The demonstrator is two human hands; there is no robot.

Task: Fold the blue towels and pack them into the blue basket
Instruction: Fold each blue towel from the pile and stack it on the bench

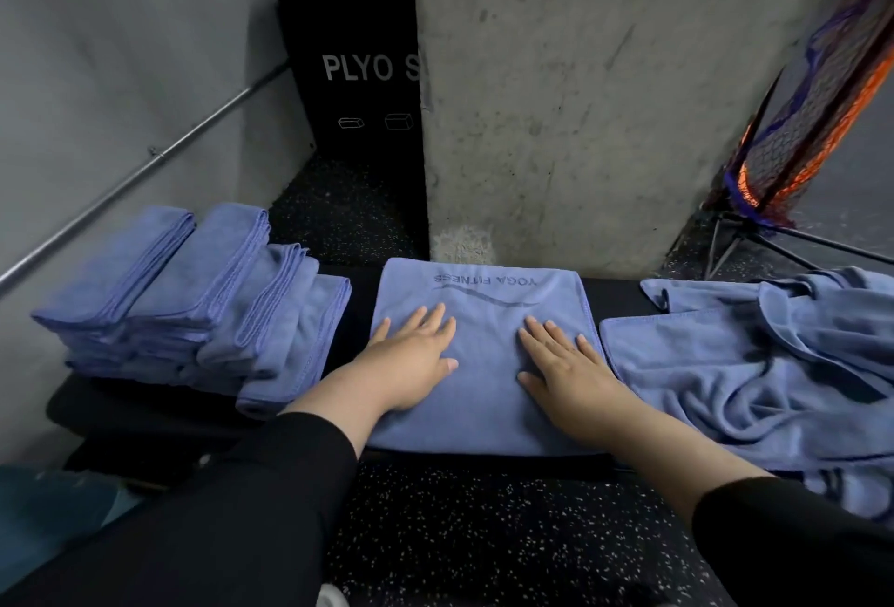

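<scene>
Several unfolded towels (754,379) are lying heaped at right, a folded stack (193,306) waiting at left; no basket is showing. Centre frame, the left hand (411,359) and right hand (566,364), both flat and released, are pressing one half-folded towel (484,364); smoothing outward before the next fold should be keeping edges square.

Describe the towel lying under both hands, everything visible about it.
The towel is blue, soft microfibre by its look, folded into a flat rectangle with stitched edges. Dark "YOGA FITNESS" lettering with a wavy line runs along its far edge, upside down to the camera. It lies on the black bench. The left hand and right hand press flat on it.
</scene>
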